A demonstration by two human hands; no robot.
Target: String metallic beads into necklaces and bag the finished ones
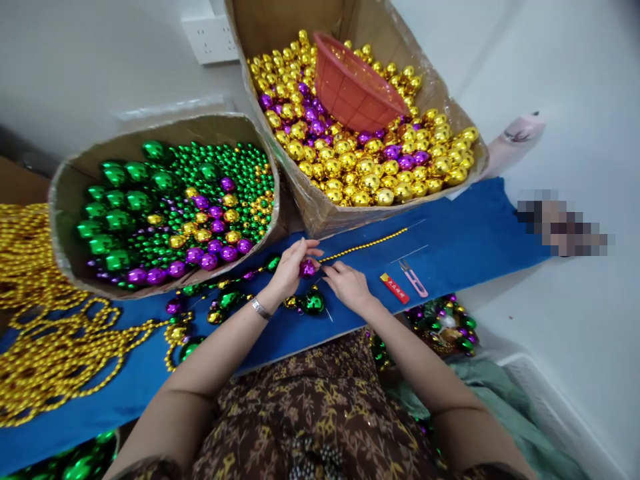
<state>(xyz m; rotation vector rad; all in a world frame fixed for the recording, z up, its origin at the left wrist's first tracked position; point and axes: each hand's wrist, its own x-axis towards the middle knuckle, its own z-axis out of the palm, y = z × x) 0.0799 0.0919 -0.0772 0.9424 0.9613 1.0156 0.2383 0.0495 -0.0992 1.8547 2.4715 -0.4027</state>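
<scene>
My left hand (291,268) is closed round a shiny purple bead (309,269), its fingers curled over the top. Close by on the right, the fingertips of my right hand (349,287) are pinched together near the end of a small gold bead strand (370,245); what lies between them is too small to make out. Under and beside my hands a garland of mixed beads lies on the blue cloth, with a large green bead (315,300) just below the purple one. A thin white stick or thread end (329,314) shows beside it.
Pink thread snips (413,279) and a red packet (395,288) lie to the right on the blue cloth (475,233). Behind stand a box of green beads (55,220) and a box of gold beads (320,223) holding a red basket (357,87). Gold bead strands (55,360) heap at left.
</scene>
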